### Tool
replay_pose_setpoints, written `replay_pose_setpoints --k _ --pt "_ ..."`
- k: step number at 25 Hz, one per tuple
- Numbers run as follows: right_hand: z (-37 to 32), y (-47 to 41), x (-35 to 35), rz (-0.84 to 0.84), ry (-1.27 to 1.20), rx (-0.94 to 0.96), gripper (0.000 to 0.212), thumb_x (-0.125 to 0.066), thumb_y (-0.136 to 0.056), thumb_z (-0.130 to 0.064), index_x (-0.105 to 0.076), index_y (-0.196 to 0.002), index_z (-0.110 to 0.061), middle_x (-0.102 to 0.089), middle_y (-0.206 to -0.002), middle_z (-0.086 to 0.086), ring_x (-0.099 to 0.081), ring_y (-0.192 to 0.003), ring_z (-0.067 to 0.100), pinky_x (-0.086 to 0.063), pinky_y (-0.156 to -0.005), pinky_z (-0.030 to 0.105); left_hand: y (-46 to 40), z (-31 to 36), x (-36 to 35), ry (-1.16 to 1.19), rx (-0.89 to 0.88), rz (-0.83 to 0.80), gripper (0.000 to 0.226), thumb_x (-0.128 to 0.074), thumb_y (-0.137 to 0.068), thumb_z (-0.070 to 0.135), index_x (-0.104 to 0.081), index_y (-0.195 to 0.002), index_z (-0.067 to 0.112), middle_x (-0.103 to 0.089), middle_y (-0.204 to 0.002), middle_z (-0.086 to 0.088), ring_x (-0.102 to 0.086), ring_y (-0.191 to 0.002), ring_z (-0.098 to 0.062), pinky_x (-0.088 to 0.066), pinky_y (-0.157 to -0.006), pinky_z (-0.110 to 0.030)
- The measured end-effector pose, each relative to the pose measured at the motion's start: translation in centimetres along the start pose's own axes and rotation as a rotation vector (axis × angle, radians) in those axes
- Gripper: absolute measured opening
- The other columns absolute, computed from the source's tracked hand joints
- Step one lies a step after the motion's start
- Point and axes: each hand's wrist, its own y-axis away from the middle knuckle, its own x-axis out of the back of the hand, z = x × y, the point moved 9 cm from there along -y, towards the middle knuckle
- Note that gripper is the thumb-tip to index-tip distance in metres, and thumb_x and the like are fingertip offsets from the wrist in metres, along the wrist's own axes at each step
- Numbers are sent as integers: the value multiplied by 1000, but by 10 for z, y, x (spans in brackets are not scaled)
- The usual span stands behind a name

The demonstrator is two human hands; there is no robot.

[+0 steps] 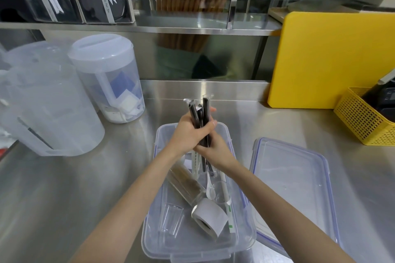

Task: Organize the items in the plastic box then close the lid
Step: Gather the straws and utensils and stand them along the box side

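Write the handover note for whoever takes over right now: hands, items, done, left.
Left hand: shut on the black straws, upper part of the bundle.
Right hand: shut on the same bundle, lower down.
Bundle is held above the far end of the box.
In the box: jar lying tilted, tape roll, clear cup, white spoon, wrapped white straws.
Lid is off, on the counter right of the box.
Done: straws gathered.
Left: lay them in, tidy the rest, close the lid.

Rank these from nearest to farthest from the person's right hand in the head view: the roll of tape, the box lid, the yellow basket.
From the right hand:
1. Roll of tape, in the box, below the hand.
2. Box lid, on the counter to the right.
3. Yellow basket, far right edge.
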Motion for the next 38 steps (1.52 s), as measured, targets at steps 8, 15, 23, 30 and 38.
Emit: replay_pose_setpoints --k 8,15,23,30,38 --pt "25 1 -6 9 -93 -56 57 -64 -77 -5 -43 -130 -12 -61 -120 5 -60 -113 16 -51 -97 32 1 -32 -7 69 60 21 43 -62 -82 1 -45 -116 22 -61 -98 -3 -61 -85 -7 -48 -85 -16" --pt "55 14 -16 -63 17 -172 58 -57 -85 4 -36 -138 -5 -54 -112 -3 -54 -107 11 -41 -68 -8 14 -76 -18 2 277 3 17 -60 -86 11 -66 -101 6 -65 -88 -1 -59 -76 0 -46 -64 1" --pt "62 15 -38 -118 101 -232 30 -60 -84 -11 -56 -114 -12 -65 -96 8 -61 -94 20 -49 -91 38 20 -73 3 148 288 173 47 -62 -84 25 -51 -38 25 -46 -36 10 -48 -41 -1 -43 -59 -18" --pt "19 16 -34 -88 25 -158 21 -56 -88 -18 -49 -69 -20 -50 -57 -5 -49 -39 2 -34 -38 7 10 -29 26 356 75 250 45 -58 -88 21 -47 -45 28 -42 -35 11 -41 -39 -5 -41 -53 -20" --pt "4 18 -38 -32 -20 -131 35 -57 -85 -15 -41 -59 -31 -47 -47 -11 -44 -43 0 -33 -51 17 26 -25 32 257 19 212 21 -55 -88 10 -55 -69 19 -59 -49 9 -56 -53 -2 -49 -60 -12"
